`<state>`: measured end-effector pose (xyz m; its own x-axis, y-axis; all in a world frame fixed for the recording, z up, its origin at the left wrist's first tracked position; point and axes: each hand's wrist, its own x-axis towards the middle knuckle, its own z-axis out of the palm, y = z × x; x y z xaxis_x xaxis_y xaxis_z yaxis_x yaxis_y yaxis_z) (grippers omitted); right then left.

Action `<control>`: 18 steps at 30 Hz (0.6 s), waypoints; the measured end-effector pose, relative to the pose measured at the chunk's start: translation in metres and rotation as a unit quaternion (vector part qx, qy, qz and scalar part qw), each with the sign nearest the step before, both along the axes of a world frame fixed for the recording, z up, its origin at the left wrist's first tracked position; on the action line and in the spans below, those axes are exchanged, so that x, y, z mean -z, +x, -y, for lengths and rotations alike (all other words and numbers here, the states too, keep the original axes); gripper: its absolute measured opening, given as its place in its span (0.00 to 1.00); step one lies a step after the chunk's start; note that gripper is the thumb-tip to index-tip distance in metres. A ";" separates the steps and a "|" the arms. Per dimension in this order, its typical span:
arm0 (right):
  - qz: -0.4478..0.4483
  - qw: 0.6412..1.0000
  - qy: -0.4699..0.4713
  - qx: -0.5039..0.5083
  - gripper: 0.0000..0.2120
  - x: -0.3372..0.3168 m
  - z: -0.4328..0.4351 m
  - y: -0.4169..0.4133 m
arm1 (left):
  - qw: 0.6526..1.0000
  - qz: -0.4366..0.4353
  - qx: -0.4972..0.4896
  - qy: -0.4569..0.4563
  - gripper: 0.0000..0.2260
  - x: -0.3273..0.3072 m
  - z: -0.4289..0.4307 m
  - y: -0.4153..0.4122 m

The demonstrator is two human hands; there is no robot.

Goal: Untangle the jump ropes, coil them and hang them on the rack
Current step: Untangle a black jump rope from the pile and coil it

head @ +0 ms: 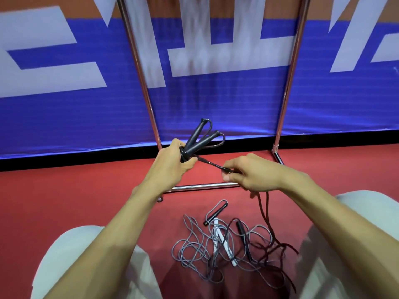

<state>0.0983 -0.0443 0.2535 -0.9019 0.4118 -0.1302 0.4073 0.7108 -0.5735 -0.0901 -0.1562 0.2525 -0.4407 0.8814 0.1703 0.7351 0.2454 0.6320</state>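
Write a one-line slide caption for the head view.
The left hand grips two dark handles, right hand pinches the cord, tangled ropes lie below.

The gap between the left post (140, 72) and right post (291, 72) of the rack is open, but the banner (216, 104) closes it off just behind. The hands sit low in that gap: the left hand (172, 162) grips the handles (200, 137), which jut up toward the banner. The right hand (252, 175) pinches the rope (207, 164), stretched taut between the two hands. Below them the base bar (200, 186) crosses the floor (64, 190). A strand (264, 212) hangs from the right hand to the pile (226, 244), which fills the floor between the left knee (71, 255) and right knee (356, 223). Bare floor lies outside each post, along the banner's lower edge.
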 end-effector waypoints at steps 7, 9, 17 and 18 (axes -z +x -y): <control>-0.124 0.955 0.267 -0.024 0.07 -0.004 0.003 0.003 | 0.994 -0.052 0.036 -0.088 0.10 0.001 0.000 0.001; -0.182 0.951 0.247 0.024 0.10 -0.009 0.006 0.004 | 0.994 -0.050 0.042 -0.084 0.08 -0.001 0.001 0.003; -0.170 0.958 0.213 0.092 0.38 -0.006 -0.004 0.002 | 0.984 0.162 0.032 -0.074 0.07 -0.011 0.004 0.004; -0.170 0.961 0.203 0.083 0.37 -0.006 -0.006 0.002 | 0.978 0.194 0.036 -0.072 0.08 -0.012 0.005 0.004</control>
<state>0.1004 -0.0384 0.2591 -0.7812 0.5084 0.3624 0.3732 0.8455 -0.3819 -0.0859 -0.1613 0.2648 -0.3836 0.9150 -0.1250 0.4652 0.3084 0.8297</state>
